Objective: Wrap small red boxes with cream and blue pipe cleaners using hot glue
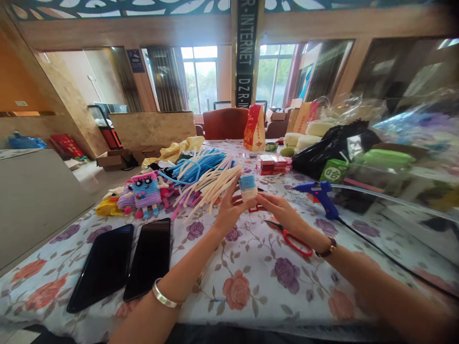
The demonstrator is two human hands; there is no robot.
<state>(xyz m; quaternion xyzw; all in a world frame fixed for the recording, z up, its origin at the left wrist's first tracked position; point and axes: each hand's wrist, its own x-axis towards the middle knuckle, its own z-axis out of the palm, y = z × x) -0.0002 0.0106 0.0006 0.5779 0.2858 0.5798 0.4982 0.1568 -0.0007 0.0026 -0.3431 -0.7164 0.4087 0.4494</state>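
A small fuzzy blue-and-white piece (pixel 248 186), coiled into a short block, is held upright above the middle of the table. My left hand (pixel 232 204) grips it from the left, thumb along its lower edge. From the right, the fingertips of my right hand (pixel 278 208) pinch its lower corner. Under my right hand lies a pair of scissors with red handles (pixel 297 243). Just beyond my left hand spreads a bundle of cream and blue pipe cleaners (pixel 218 184). A small red item shows partly below the piece.
Two black phones or tablets (pixel 148 258) lie at the left, near finished fuzzy dolls (pixel 147 191). At the right are a blue glue gun (pixel 321 196) with its cord, a black plastic bag (pixel 333 148) and a green-lidded container (pixel 387 160). Red boxes (pixel 271 164) stand farther back.
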